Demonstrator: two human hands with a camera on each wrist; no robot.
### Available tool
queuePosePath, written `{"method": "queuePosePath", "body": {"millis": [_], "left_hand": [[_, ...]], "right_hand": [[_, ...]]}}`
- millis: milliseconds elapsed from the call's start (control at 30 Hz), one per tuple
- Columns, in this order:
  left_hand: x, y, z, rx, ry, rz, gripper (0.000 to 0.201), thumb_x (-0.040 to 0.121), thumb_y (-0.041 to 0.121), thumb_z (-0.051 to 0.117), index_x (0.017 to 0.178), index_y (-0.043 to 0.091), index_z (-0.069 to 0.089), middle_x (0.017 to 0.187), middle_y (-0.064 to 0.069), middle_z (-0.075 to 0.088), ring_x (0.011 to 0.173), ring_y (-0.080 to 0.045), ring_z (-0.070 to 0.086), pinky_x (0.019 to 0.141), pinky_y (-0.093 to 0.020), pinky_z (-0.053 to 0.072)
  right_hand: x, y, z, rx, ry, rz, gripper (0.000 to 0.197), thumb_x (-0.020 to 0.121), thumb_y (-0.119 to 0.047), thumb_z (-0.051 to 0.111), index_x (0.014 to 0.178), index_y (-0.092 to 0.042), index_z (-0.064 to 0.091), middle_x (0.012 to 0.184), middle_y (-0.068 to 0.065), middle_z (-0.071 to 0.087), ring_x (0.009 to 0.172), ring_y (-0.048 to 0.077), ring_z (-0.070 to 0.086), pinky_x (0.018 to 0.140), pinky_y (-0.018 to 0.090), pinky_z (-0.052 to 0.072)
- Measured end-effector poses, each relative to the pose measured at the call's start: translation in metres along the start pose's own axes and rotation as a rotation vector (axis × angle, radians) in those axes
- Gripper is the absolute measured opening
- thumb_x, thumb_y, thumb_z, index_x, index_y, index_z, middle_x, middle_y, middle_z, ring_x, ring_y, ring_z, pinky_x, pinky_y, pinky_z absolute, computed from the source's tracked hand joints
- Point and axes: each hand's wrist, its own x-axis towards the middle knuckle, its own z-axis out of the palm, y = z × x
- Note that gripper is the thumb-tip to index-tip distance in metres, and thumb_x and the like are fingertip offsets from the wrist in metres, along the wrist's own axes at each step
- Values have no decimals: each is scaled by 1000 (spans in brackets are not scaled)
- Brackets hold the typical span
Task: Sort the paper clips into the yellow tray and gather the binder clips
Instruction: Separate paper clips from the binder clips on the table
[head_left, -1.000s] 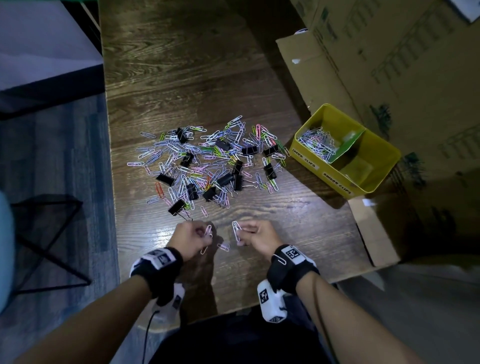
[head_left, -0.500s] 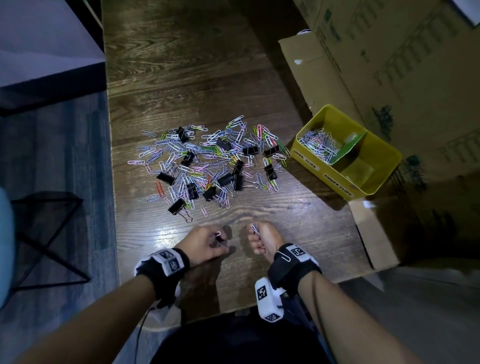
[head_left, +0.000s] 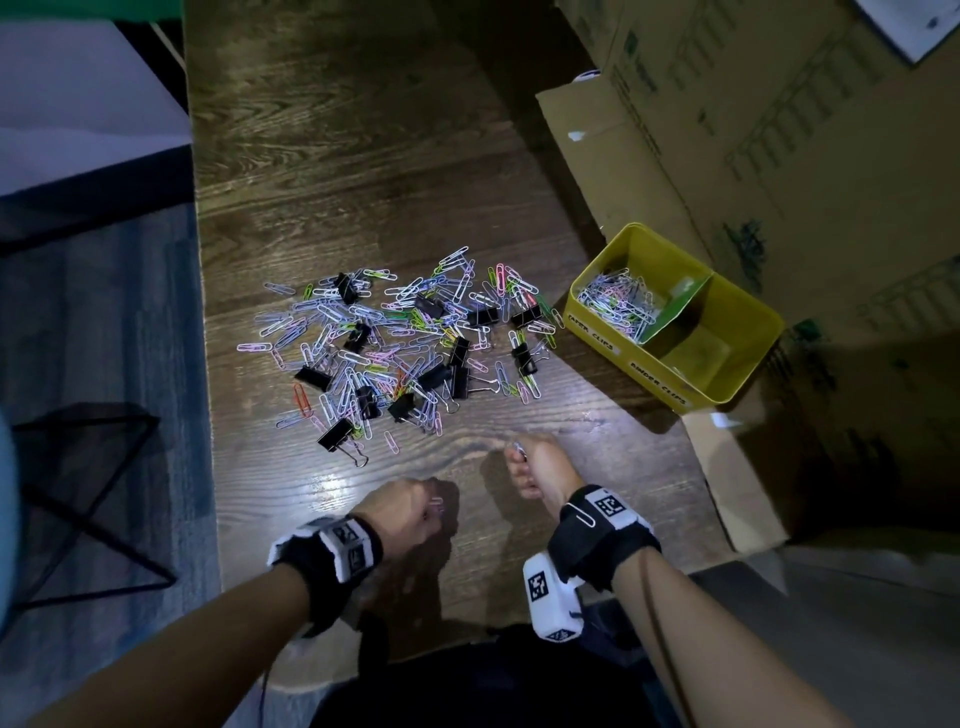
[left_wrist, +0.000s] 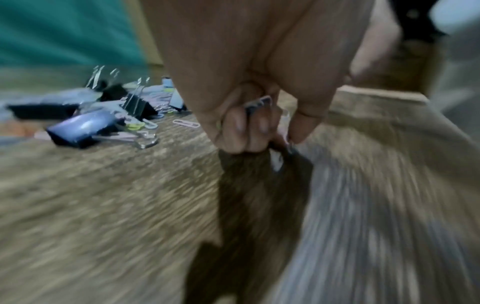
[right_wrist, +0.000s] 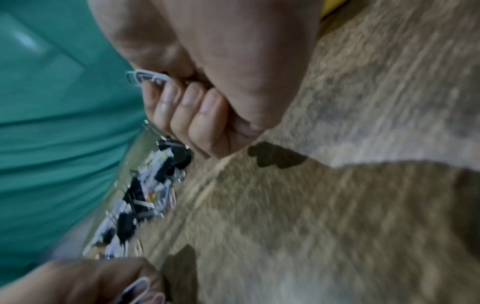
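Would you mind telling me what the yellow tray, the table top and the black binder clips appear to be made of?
Yellow tray: probably glossy plastic, judging by its smooth, evenly coloured walls and rounded corners.
Table top: wood or wood-look laminate, with visible grain and a sheen under the light.
Black binder clips: likely painted sheet metal with bare wire handles that glint.

I see a dim room from the head camera, with one pool of bright light glaring off the wooden table (head_left: 332, 483) just beyond my fists and dark corners all around. Each fist throws a hard shadow beside itself. Both wrist views are smeared with motion blur; the table grain streaks, and the far clips (left_wrist: 78, 127) are soft.
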Motion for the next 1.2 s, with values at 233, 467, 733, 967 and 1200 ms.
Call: {"method": "queuePosePath", "body": {"millis": [233, 467, 733, 967, 1200], "left_hand": [[74, 83, -110, -1138, 61, -100, 26, 87, 11, 44, 61, 16, 46, 54, -3, 43, 42, -11, 36, 41, -16, 20], [154, 190, -192, -1315, 174, -67, 21, 83, 6, 44, 63, 10, 46, 58, -6, 39, 45, -18, 39, 41, -19, 29], [183, 193, -171, -836, 214, -87, 42, 90, 17, 53, 131, 7, 49, 132, -12, 53, 115, -27, 54, 94, -33, 44], [130, 150, -165, -1100, 279, -11, 13, 91, 0, 51, 97, 2, 63, 88, -12, 63, 80, -19, 61, 66, -25, 56], [56, 29, -161, -894, 327, -132, 7, 90, 10, 57, 85, 7, 61, 70, -12, 61, 55, -13, 58, 45, -19, 48]], "right_hand": [[-24, -108, -53, 76, 85, -247, 44, 91, -4, 33, 50, -17, 40, 32, -9, 32, 26, 4, 24, 31, 12, 16], [-5, -191, -107, -260, 449, -511, 36, 91, -6, 40, 56, -17, 44, 54, 0, 41, 41, 9, 39, 40, 23, 31], [16, -204, -126, -571, 494, -410, 25, 87, -17, 45, 81, -12, 69, 90, 13, 70, 86, 29, 66, 80, 33, 52], [14, -196, -111, -780, 284, -425, 33, 90, -24, 52, 121, -21, 63, 126, 1, 62, 118, 22, 55, 107, 35, 39], [-2, -175, -50, -696, 309, -802, 24, 85, -11, 57, 100, -22, 71, 94, 1, 71, 85, 13, 63, 81, 21, 47]]}}
